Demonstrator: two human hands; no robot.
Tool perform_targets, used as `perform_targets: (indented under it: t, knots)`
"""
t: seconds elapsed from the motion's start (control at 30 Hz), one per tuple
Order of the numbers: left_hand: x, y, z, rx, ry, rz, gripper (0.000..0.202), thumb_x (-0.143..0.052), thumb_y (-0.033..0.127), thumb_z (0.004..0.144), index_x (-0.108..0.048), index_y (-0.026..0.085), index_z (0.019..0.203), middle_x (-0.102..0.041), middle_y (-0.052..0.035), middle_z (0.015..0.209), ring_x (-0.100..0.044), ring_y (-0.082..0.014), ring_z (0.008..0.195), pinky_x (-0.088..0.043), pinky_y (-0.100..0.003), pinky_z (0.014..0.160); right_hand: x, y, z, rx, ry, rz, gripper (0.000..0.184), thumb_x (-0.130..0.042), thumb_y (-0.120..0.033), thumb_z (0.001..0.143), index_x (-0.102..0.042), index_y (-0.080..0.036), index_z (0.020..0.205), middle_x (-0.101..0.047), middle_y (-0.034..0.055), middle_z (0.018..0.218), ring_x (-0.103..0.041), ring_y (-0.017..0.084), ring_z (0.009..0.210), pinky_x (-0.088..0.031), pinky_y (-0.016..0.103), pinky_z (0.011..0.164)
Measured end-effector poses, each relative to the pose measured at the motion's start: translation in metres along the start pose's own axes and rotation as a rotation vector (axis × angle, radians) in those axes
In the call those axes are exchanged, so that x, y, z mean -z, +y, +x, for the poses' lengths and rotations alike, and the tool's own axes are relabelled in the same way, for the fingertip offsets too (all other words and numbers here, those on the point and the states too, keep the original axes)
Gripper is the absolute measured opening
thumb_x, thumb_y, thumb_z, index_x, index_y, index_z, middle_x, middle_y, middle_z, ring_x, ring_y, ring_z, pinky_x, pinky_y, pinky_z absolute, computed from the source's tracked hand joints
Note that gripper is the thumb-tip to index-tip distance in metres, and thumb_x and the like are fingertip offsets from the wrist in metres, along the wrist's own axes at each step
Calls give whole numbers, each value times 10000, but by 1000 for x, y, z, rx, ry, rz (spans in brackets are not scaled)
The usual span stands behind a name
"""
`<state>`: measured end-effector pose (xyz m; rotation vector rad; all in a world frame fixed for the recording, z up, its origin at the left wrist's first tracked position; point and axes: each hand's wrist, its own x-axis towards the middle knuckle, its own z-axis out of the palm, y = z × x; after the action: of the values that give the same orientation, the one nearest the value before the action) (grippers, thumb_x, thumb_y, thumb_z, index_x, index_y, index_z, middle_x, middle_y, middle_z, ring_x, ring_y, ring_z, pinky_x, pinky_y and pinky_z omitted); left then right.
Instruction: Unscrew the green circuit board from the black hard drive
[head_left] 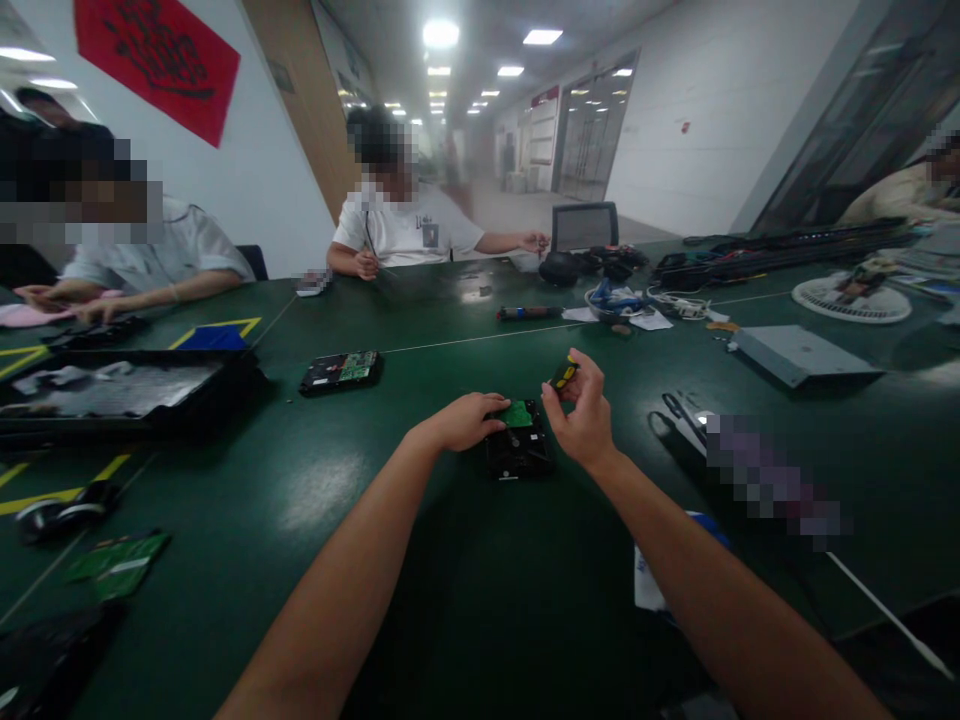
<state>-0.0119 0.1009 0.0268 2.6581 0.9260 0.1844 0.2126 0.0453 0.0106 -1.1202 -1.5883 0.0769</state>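
A black hard drive (517, 455) with a green circuit board on top lies on the green table in front of me. My left hand (469, 422) grips its left side, fingers over the upper edge by the board. Just right of the drive, my right hand (581, 410) is raised with its fingers closed around a screwdriver (564, 373), whose black-and-yellow handle shows. Its shaft and tip cannot be made out. Farther left lies a second hard drive (341, 372), also with a green board, untouched by either hand.
A black tray (240, 385) stands at the left, with a loose green circuit board (124, 562) nearer me. On the right are a blurred-out phone-like item with a cable, a grey metal box (806, 355) and a white fan-like grille (851, 300). Co-workers sit across the table.
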Motion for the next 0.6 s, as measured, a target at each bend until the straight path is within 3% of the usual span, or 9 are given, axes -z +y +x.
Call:
perform_targets:
  t: [0.2, 0.6]
  knots:
    - [1, 1, 0, 8, 4, -9, 487, -523, 346, 982, -509, 181, 1440, -530, -103, 1493, -520, -252, 1355, -373, -371, 1150, 0, 0, -3, 38, -25, 5, 643, -577, -331, 945, -250, -293, 1497, -565, 142, 1354, -706, 234, 903, -645, 450, 806]
    - [1, 2, -1, 11, 1, 7, 486, -505, 362, 988, -506, 186, 1441, -526, -94, 1498, -512, -241, 1361, -363, -346, 1148, 1, 0, -3, 47, -37, 14, 645, -576, -339, 949, -247, -274, 1499, -585, 143, 1325, -708, 236, 897, -649, 446, 802]
